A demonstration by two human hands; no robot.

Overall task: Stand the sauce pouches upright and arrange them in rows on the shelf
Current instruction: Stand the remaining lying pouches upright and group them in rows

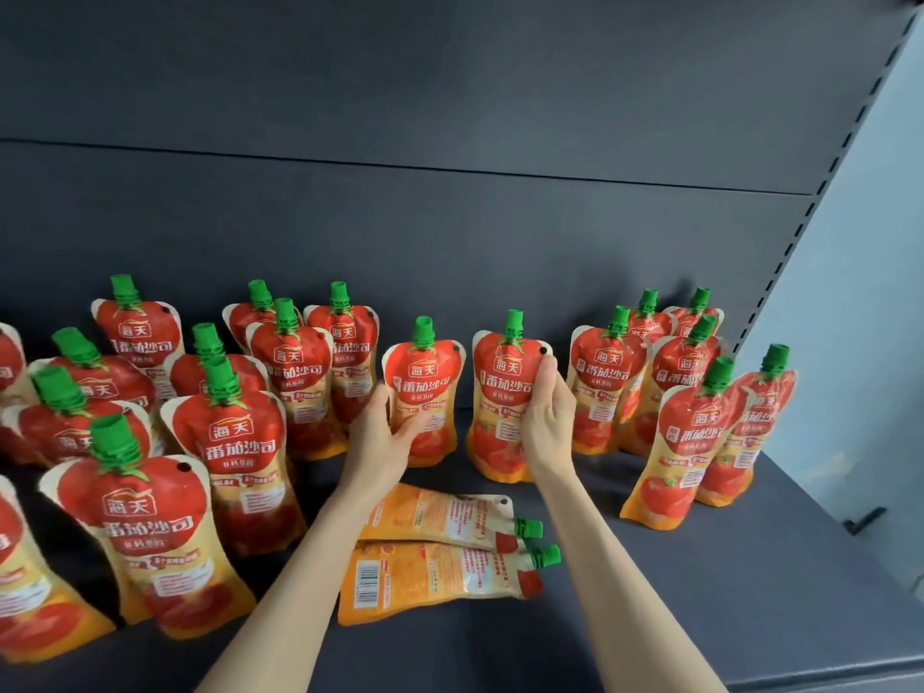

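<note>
Red and orange tomato sauce pouches with green caps stand on a dark grey shelf (750, 592). My left hand (382, 432) grips the lower left side of one upright pouch (425, 387) in the middle. My right hand (547, 417) holds the right edge of a neighbouring upright pouch (505, 392). Two pouches lie flat in front between my forearms, caps pointing right: one (450, 517) behind, another (435, 577) nearer with a barcode showing. Several upright pouches (235, 442) crowd the left side and several more (690, 432) stand on the right.
A dark back panel (450, 117) rises behind the pouches. A slotted upright post (820, 202) borders the shelf on the right, with a pale blue wall (870, 292) beyond. Bare shelf surface lies at the front right.
</note>
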